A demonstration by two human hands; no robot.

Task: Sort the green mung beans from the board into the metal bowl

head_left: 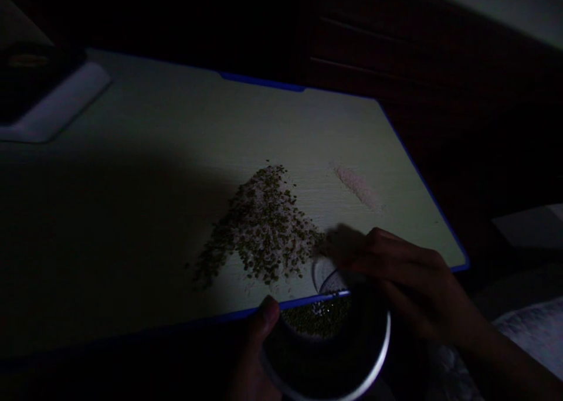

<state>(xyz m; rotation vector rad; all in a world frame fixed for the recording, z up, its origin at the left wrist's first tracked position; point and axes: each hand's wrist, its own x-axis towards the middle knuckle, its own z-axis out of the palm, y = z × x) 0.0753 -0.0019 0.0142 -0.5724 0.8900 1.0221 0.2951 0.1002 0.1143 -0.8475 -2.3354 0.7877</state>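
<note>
My left hand (259, 342) grips the side of a round metal bowl (382, 360), thumb over its rim. The bowl is just below the table's near edge, with green mung beans (316, 322) inside. My right hand (404, 272) is above the bowl at the table edge, its fingers bent and close together. Its fingertips are in shadow by the right end of a pile of mixed mung beans and white rice (268, 225); whether they pinch anything is hidden. Farther right on the table lies a small strip of plain rice (357, 187).
The pale table (185, 108) has a blue edge. A box-like dark and white object (57, 96) stands at its far left. A round recess or ring (321, 272) shows beside my right fingers. Dark panelling (352, 49) rises behind. The scene is very dim.
</note>
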